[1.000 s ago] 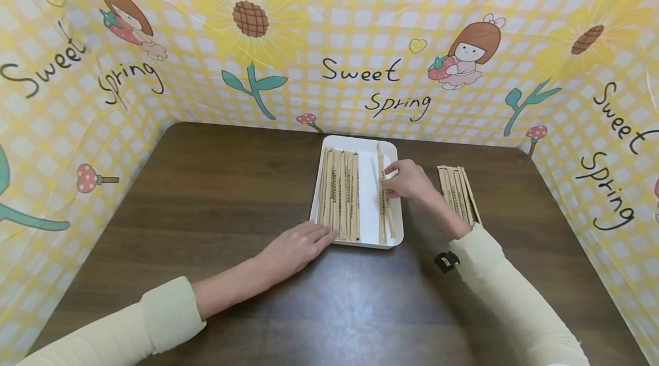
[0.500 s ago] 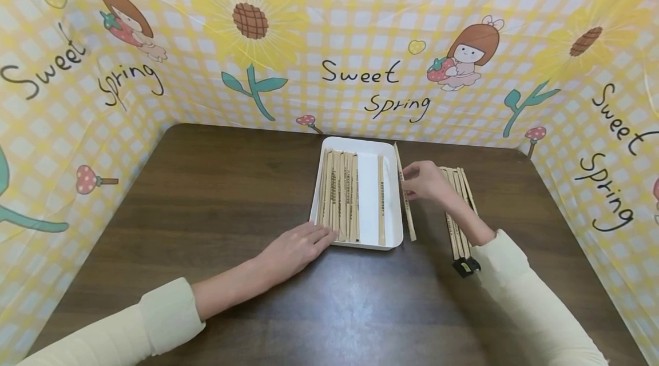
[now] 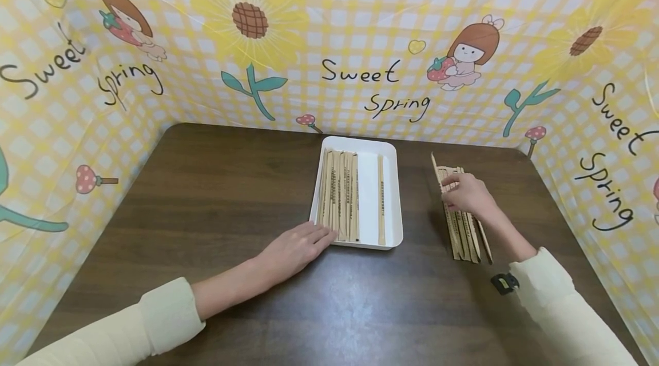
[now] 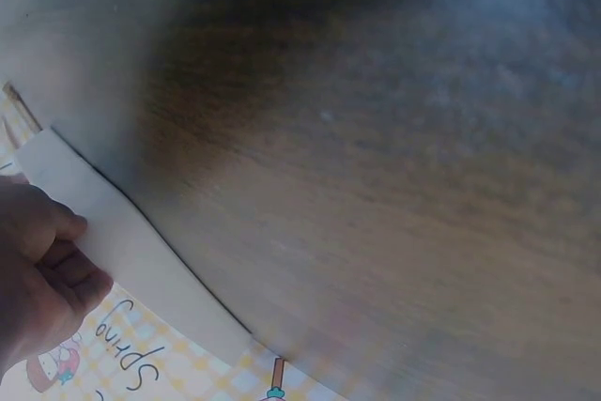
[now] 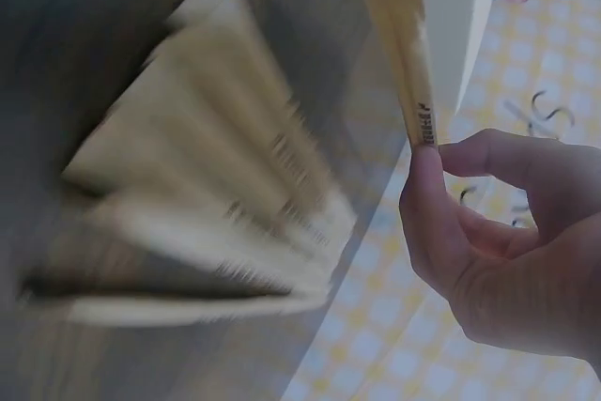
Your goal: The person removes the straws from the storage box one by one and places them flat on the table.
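Note:
My right hand (image 3: pixel 471 194) pinches a slim stick in a printed brown paper wrapper (image 5: pixel 404 53) between thumb and fingertips. It is over a pile of similar paper-wrapped sticks (image 3: pixel 463 237), which lies on the table to the right of a white tray (image 3: pixel 369 200). The held stick's far end rises beyond the pile's left corner. At the tray's near left corner, my left hand (image 3: pixel 296 249) holds the rim; the left wrist view shows its bent fingers against the white wall (image 4: pixel 141 251). Inside, several wrapped sticks (image 3: pixel 340 194) line the left side and a single stick (image 3: pixel 381 200) lies toward the right.
A dark wooden table (image 3: pixel 231 183) carries everything. Yellow checked cloth (image 3: pixel 288 91) with printed flowers and lettering stands along the back and both sides. A small black device (image 3: pixel 504 283) is at the right sleeve's cuff.
My right hand has lifted a wrapped stick out of the tray's right side and carried it rightward to the pile on the table. My left hand has stayed at the tray's corner.

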A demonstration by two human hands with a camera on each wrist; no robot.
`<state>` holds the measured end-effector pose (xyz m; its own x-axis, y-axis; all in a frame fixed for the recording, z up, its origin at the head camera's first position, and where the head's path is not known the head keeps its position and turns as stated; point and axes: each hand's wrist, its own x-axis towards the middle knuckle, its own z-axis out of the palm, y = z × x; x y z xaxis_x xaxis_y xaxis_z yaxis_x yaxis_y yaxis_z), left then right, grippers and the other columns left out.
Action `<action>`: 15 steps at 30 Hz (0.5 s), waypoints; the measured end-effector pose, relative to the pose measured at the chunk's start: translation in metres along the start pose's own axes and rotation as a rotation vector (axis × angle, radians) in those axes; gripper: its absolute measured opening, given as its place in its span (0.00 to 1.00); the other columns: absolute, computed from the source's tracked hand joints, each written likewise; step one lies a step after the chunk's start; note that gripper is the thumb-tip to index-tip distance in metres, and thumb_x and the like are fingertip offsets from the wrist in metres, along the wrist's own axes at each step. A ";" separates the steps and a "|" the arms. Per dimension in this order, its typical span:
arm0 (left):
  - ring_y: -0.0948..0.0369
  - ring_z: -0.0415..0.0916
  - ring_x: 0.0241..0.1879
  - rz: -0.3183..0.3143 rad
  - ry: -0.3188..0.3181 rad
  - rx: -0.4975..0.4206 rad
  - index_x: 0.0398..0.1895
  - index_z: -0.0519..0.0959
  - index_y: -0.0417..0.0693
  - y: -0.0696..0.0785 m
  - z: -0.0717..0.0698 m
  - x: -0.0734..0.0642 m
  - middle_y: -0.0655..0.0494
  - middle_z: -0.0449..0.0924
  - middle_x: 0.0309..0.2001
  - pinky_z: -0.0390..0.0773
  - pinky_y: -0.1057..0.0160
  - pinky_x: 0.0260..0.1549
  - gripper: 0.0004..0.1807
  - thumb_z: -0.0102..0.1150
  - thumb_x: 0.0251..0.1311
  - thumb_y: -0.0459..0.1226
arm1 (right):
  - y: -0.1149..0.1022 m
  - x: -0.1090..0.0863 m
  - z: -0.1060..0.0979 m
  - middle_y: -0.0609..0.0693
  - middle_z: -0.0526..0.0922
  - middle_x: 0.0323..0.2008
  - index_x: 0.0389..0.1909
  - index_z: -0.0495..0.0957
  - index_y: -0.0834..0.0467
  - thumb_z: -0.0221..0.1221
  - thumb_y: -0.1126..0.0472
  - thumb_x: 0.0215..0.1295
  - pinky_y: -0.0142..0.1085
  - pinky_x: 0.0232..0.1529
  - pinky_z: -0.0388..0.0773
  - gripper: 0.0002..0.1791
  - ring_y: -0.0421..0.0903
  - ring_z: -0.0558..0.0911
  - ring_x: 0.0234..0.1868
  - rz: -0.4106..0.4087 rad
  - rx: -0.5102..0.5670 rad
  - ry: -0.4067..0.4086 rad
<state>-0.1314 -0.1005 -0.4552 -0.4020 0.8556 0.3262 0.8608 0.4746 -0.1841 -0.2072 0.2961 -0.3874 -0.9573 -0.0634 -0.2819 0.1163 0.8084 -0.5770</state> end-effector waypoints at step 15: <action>0.52 0.79 0.53 0.001 -0.003 0.011 0.59 0.78 0.37 0.000 -0.003 0.001 0.45 0.82 0.52 0.77 0.57 0.55 0.22 0.63 0.60 0.27 | 0.057 -0.012 -0.020 0.60 0.86 0.34 0.58 0.72 0.74 0.56 0.65 0.63 0.41 0.29 0.82 0.24 0.48 0.86 0.26 0.098 -0.097 0.050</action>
<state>-0.1309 -0.0999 -0.4524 -0.4020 0.8569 0.3227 0.8578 0.4758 -0.1947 -0.1941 0.3540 -0.4015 -0.9547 0.0460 -0.2938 0.1865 0.8620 -0.4713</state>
